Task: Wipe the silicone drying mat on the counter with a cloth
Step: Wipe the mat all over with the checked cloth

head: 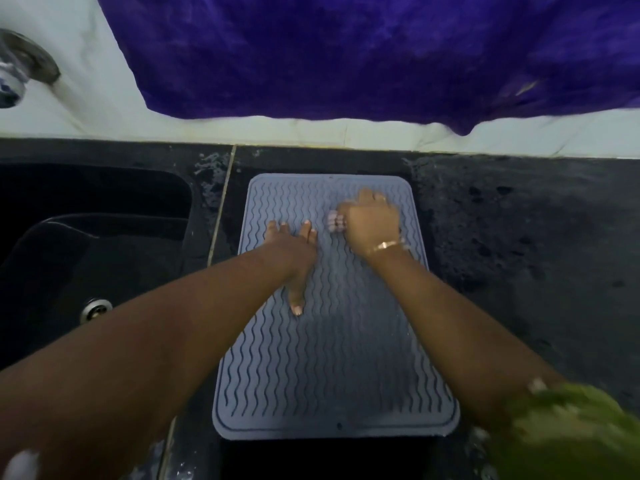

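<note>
The silicone drying mat (332,341) lies flat on the black counter (519,254), grey-blue with wavy ridges, its long side running away from the person. Left of the mat sits a dark sink (86,244) with a metal drain (96,308), and a chrome tap (20,71) shows on the pale wall above it. The left hand (294,251) rests on the mat's far half, palm down, fingers spread and thumb pointing back. Just right of it, the right hand (370,220) is blurred, fingers curled around a small pale cloth (335,221) pressed onto the mat; a thin bracelet (386,245) circles that wrist. A purple fabric (346,53) hangs on the wall behind the mat. The counter right of the mat looks wet. No writing is legible.
</note>
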